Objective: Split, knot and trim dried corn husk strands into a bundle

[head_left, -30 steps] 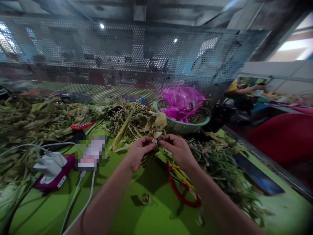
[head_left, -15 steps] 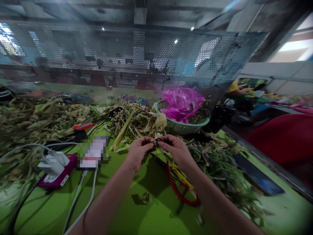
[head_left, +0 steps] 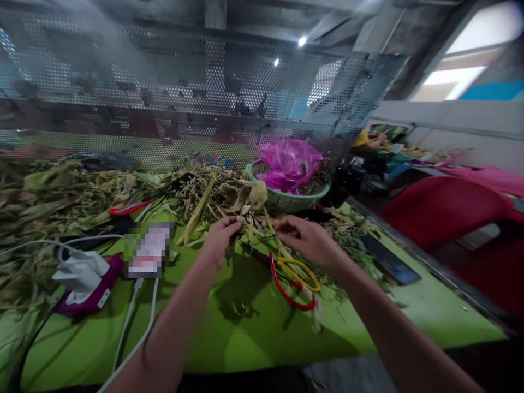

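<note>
My left hand (head_left: pixel 220 238) is closed in a pinch on a small bunch of dried plant stems (head_left: pixel 245 221) at the near edge of the heap. My right hand (head_left: pixel 308 240) is a short way to its right, fingers curled loosely just above the green table (head_left: pixel 229 344); whether it holds anything I cannot make out. Red and yellow handled scissors (head_left: pixel 295 280) lie on the table just below my right hand.
A heap of dried leaves and stems (head_left: pixel 77 191) covers the back of the table. A green basket (head_left: pixel 286 201) holds a pink plastic bag (head_left: pixel 290 164). White charger and cables (head_left: pixel 82 270) lie left. A dark phone (head_left: pixel 388 260) lies right. A perforated metal screen (head_left: pixel 184 93) stands behind.
My hands were pinched together on a small knot of stems; now they have parted, the right one moving right. The camera has shifted, showing the table's near edge.
</note>
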Tool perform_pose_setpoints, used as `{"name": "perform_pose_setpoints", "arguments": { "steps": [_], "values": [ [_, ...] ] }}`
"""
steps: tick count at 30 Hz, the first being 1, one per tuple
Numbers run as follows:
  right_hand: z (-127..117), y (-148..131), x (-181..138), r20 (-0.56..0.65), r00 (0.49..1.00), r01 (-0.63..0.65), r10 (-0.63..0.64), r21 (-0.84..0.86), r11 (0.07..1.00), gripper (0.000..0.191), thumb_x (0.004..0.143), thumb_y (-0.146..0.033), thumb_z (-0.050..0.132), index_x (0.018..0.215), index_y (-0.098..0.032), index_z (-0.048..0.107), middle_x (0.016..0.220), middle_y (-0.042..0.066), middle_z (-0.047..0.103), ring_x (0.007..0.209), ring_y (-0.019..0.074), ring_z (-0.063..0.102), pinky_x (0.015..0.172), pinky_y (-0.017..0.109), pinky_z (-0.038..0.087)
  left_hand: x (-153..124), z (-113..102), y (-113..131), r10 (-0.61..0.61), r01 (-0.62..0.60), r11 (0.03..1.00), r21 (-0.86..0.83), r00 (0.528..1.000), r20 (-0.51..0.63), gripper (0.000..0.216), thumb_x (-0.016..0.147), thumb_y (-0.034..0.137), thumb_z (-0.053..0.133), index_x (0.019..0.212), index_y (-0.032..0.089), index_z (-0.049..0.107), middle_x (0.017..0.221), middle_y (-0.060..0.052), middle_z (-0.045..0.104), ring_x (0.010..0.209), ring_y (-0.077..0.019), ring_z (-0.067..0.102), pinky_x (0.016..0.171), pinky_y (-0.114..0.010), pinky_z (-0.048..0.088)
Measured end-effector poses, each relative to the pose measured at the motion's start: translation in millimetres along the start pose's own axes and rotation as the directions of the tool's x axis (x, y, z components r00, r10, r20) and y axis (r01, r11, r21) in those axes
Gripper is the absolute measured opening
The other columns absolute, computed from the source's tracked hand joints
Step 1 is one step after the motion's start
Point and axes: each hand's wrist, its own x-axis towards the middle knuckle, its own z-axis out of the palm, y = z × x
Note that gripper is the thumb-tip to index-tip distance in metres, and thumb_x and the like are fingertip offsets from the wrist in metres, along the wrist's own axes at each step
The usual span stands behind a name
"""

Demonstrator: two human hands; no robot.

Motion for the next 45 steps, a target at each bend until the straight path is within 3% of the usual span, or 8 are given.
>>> {"name": "perform_pose_setpoints", "arguments": {
  "steps": [3, 6, 10, 16, 28, 35, 40, 45],
  "values": [
    [3, -2, -32, 0.217, 0.972, -0.028, 0.089, -0.270, 0.963, 0.017, 0.079, -0.030, 0.055, 0.092, -0.024, 0.064, 0.088, 0.004, 0.066, 0.078, 0.0210, 0.059, 0.069, 0.030, 0.040, 2, -1, 2, 0.018, -0.018, 1.000, -0.022, 1.000, -0.025, 0.026, 0.058, 0.023, 0.075, 0.081, 0.015, 0.067, 0.069, 0.001, 0.063, 0.055, -0.0065, 0.055, 0.054, -0.018, 0.044],
    [17, 2, -54, 0.206, 0.971, -0.030, 0.121, -0.395, 0.918, 0.043, 0.071, -0.022, 0.057, 0.114, -0.023, 0.056, 0.109, 0.008, 0.063, 0.094, 0.0248, 0.059, 0.077, 0.031, 0.040, 1, -1, 5, 0.024, -0.026, 0.998, -0.048, 0.999, -0.039, 0.022, 0.060, 0.021, 0.073, 0.080, 0.015, 0.066, 0.069, 0.001, 0.063, 0.055, -0.0062, 0.055, 0.054, -0.017, 0.045],
    [26, 3, -59, 0.148, 0.970, -0.104, 0.191, -0.457, 0.883, 0.057, 0.063, -0.014, 0.052, 0.119, -0.023, 0.051, 0.106, 0.007, 0.063, 0.089, 0.0236, 0.060, 0.073, 0.030, 0.040, 0, -1, 8, 0.027, -0.030, 0.998, -0.060, 0.999, -0.043, 0.021, 0.060, 0.021, 0.073, 0.079, 0.015, 0.066, 0.066, 0.001, 0.063, 0.053, -0.0062, 0.054, 0.051, -0.017, 0.043],
    [3, 6, -55, 0.073, 0.983, -0.143, 0.171, -0.288, 0.947, 0.056, 0.065, -0.012, 0.051, 0.120, -0.021, 0.053, 0.108, 0.007, 0.064, 0.093, 0.0236, 0.062, 0.079, 0.031, 0.045, -1, -2, 15, 0.014, -0.020, 0.995, -0.093, 0.998, -0.069, 0.024, 0.058, 0.020, 0.073, 0.080, 0.014, 0.065, 0.066, 0.001, 0.064, 0.053, -0.0082, 0.057, 0.052, -0.018, 0.044],
    [-30, 24, -65, 0.296, 0.934, -0.233, 0.199, 0.083, 0.969, 0.059, 0.080, -0.051, 0.056, 0.131, -0.023, 0.043, 0.130, 0.009, 0.056, 0.109, 0.0238, 0.060, 0.088, 0.032, 0.051, 2, -6, 14, 0.022, -0.027, 0.994, -0.105, 0.998, -0.053, 0.021, 0.060, 0.021, 0.071, 0.079, 0.013, 0.065, 0.067, 0.000, 0.063, 0.056, -0.0081, 0.055, 0.056, -0.019, 0.043],
    [-30, 23, -53, 0.065, 0.979, -0.191, 0.193, -0.035, 0.981, 0.058, 0.076, -0.052, 0.059, 0.125, -0.022, 0.052, 0.120, 0.010, 0.062, 0.107, 0.0287, 0.060, 0.090, 0.039, 0.050, 0, -4, 17, 0.018, -0.024, 0.991, -0.133, 0.999, -0.049, 0.017, 0.060, 0.019, 0.070, 0.076, 0.013, 0.065, 0.065, 0.000, 0.063, 0.056, -0.0081, 0.055, 0.057, -0.019, 0.043],
    [-31, 16, -51, 0.056, 0.991, -0.108, 0.121, -0.188, 0.976, 0.062, 0.078, -0.049, 0.056, 0.132, -0.022, 0.044, 0.130, 0.012, 0.054, 0.112, 0.0288, 0.056, 0.093, 0.042, 0.047, 1, -4, 17, 0.013, -0.019, 0.990, -0.141, 0.999, -0.043, 0.018, 0.059, 0.019, 0.071, 0.075, 0.013, 0.065, 0.064, 0.000, 0.063, 0.056, -0.0087, 0.055, 0.057, -0.020, 0.043],
    [-23, 3, -46, 0.041, 0.996, -0.071, 0.076, -0.123, 0.990, 0.051, 0.081, -0.045, 0.055, 0.127, -0.022, 0.051, 0.119, 0.009, 0.062, 0.102, 0.0255, 0.061, 0.086, 0.035, 0.051, -3, -2, 19, -0.011, 0.011, 0.991, -0.131, 1.000, 0.003, 0.017, 0.059, 0.019, 0.071, 0.074, 0.013, 0.065, 0.065, 0.000, 0.063, 0.056, -0.0084, 0.055, 0.057, -0.019, 0.044]
  ]
}}
